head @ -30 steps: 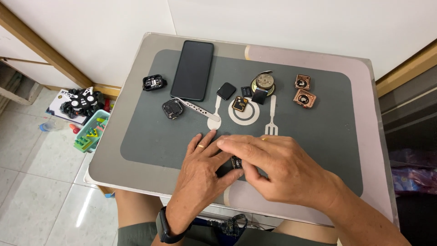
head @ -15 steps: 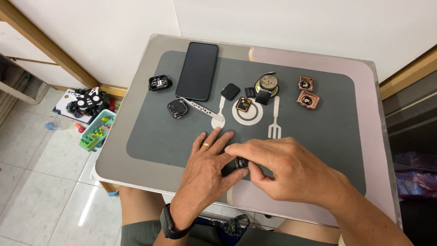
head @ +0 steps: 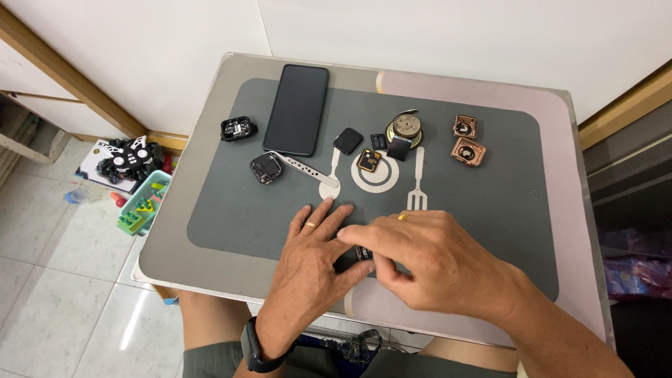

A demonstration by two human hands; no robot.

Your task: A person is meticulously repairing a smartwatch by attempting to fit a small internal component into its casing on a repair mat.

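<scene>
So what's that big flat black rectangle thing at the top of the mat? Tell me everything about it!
The big flat black glossy rectangle looks like a phone with a dark, blank screen and rounded corners. It lies flat, face up, slightly tilted, at the far left of the grey placemat, its top end reaching just past the mat's edge. A thin silvery perforated strip lies at its near corner; whether they touch is unclear. Neither hand is near it.

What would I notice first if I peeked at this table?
Two hands, left hand and right hand, press together over a small dark part near the grey mat's front edge. Behind them lie a black phone and scattered watch parts, like two coppery cases at right.
</scene>
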